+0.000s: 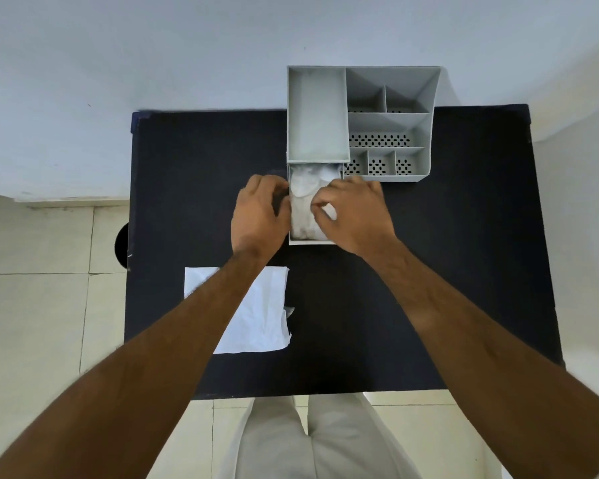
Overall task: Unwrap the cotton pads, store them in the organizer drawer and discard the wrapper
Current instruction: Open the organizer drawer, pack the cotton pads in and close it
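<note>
A grey organizer stands at the far edge of the black table. Its drawer is pulled out toward me and holds white cotton pads. My left hand rests against the drawer's left side, fingers curled at its rim. Over the drawer's right part, my right hand has its fingertips pinched on the pads. A flat white wrapper lies on the table nearer to me, partly hidden under my left forearm.
The black table fills the middle of the view, with tiled floor around it. A dark round object shows on the floor just beyond the table's left edge. The organizer's upper compartments hold nothing visible.
</note>
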